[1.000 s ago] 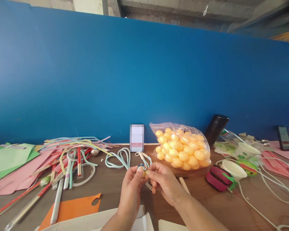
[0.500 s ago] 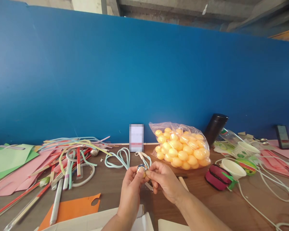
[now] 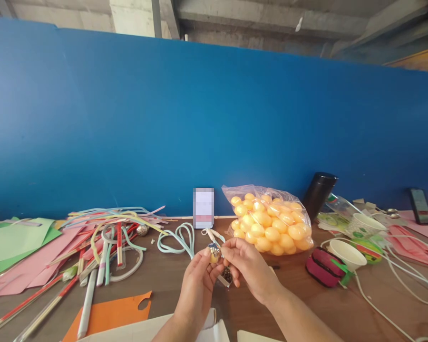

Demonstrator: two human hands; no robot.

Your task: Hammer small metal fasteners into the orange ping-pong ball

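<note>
My left hand (image 3: pixel 197 282) pinches a small ball (image 3: pixel 214 253) partly covered in shiny, glittery pieces, holding it up above the brown table (image 3: pixel 292 294). My right hand (image 3: pixel 248 268) meets it from the right, thumb and forefinger closed at the ball's side; whether they hold a tiny piece I cannot make out. Under my right fingers a small clear packet of dark bits (image 3: pixel 227 275) shows. A clear bag of yellow-orange balls (image 3: pixel 269 221) sits just behind my hands.
Coloured straws and tubes (image 3: pixel 110 232), pink and green paper (image 3: pixel 24 247) and an orange sheet (image 3: pixel 110 313) lie at left. A light-blue cord loop (image 3: pixel 178 236), dark tumbler (image 3: pixel 319 192), paper cups (image 3: pixel 345 251), pink pouch (image 3: pixel 323 267), white cables and a phone (image 3: pixel 420 205) lie around.
The view has tilted up slightly. My hands have stayed together on the ball, which has turned a little, and the small packet under my right fingers now shows.
</note>
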